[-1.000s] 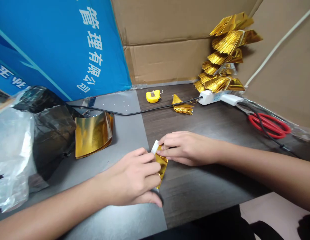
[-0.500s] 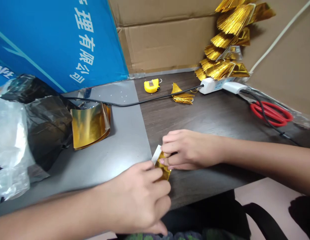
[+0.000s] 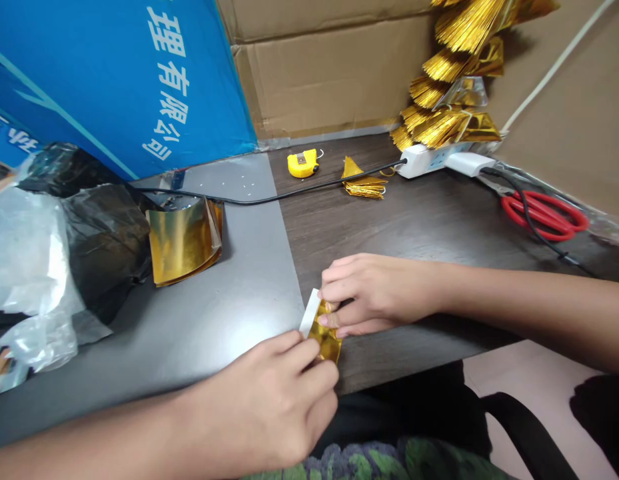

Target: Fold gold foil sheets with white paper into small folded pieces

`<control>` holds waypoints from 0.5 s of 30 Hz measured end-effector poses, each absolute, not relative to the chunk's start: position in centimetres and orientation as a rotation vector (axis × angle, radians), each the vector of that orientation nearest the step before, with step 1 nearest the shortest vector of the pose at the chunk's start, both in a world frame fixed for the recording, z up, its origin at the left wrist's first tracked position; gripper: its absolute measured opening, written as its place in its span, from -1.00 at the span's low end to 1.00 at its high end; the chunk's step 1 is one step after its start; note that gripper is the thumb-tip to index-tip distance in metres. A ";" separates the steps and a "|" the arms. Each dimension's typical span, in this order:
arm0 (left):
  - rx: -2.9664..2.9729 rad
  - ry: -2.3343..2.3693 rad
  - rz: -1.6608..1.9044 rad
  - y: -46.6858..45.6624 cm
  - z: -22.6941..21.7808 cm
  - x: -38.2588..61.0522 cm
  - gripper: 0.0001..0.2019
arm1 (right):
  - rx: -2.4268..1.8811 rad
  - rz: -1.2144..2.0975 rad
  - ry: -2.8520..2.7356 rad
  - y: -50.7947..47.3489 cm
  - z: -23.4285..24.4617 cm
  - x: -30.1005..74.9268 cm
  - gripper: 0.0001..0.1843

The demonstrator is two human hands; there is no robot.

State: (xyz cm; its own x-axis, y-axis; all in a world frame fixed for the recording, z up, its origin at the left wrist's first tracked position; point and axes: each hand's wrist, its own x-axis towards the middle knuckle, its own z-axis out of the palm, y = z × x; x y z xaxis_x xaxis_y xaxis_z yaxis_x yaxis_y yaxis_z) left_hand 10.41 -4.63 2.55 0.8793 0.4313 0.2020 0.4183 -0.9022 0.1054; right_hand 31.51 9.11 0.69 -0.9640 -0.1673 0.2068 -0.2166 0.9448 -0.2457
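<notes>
A small sheet of gold foil paper (image 3: 329,343) with a white folded strip (image 3: 310,312) along its left edge lies on the table between my hands. My left hand (image 3: 284,393) is closed on its near end, fingertips pressed at the strip's lower end. My right hand (image 3: 369,293) pinches the far end, thumb on the gold face and fingers at the strip's top. The fingers hide both ends of the sheet. Away to the left, a curved stack of gold foil sheets (image 3: 182,247) leans by a black plastic bag (image 3: 104,247).
Behind are a yellow tape measure (image 3: 303,163), a folded gold fan piece (image 3: 364,180) and a black cable (image 3: 259,200) running to a white power strip (image 3: 424,160). Red-handled scissors (image 3: 544,213) lie at right, below a pile of gold fans (image 3: 454,73). Clear plastic (image 3: 34,267) sits at left.
The view has tipped slightly downward. My hands have kept their grip on the gold foil paper, and a bit more of its gold face and white strip shows between them.
</notes>
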 end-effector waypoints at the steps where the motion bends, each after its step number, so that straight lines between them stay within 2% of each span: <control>1: 2.977 0.731 0.379 -5.3 2.4 10.4 -0.90 | 0.306 0.396 -2.907 8.9 0.7 31.5 -0.72; 3: 2.943 0.801 0.501 -6.5 2.1 10.3 -0.93 | 0.325 0.388 -2.887 8.5 0.6 31.4 -0.71; 5: 2.908 0.838 0.576 -7.4 2.1 10.1 -0.88 | 0.342 0.385 -2.874 8.1 0.5 31.3 -0.69; 11: 2.823 0.903 0.583 -8.2 2.3 9.4 -0.83 | 0.367 0.347 -2.878 7.8 0.5 31.3 -0.67; 15: 2.732 1.052 0.626 -8.9 1.8 9.6 -0.88 | 0.358 0.323 -2.869 7.8 0.4 31.5 -0.68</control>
State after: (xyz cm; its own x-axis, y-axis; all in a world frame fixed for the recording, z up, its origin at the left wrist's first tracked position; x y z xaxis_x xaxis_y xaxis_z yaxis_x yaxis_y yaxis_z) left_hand 9.62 -8.92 1.79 0.6674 0.6687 0.3277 0.6070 -0.7434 0.2808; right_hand 31.48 7.82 0.38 -0.9434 -0.2138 0.2537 -0.2648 0.9459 -0.1876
